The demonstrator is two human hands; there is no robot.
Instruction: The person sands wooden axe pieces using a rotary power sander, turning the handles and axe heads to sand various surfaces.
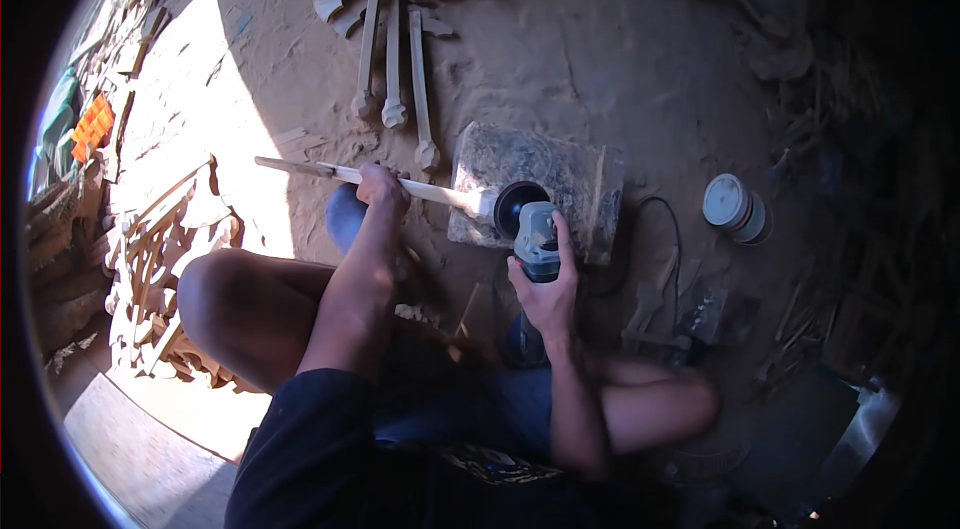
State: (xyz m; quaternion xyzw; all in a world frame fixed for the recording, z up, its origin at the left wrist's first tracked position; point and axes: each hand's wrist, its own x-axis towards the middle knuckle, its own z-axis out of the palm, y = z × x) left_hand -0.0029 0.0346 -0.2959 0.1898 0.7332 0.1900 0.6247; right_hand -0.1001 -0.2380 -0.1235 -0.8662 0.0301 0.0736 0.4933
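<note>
My left hand (383, 186) is closed around a long, pale wooden piece (438, 192), shaped like a handle. One end sticks out to the left, into the sunlight. The other end rests on a worn, stained block (500, 151) on the ground. In my right hand (550, 297) is an angle grinder (538, 234), gripped by its body with one finger stretched along the top. Its dark round disc (516, 201) sits at the right end of the wooden piece; whether they touch I cannot tell.
Beyond the block lie several carved wooden axe-like pieces (393, 69) on the dirt ground (560, 39). At right stands a lidded tub (725, 201), near a dark cord (676, 239). Wood scraps (170, 279) are piled at left, below an orange object (92, 127). My bent legs flank the work.
</note>
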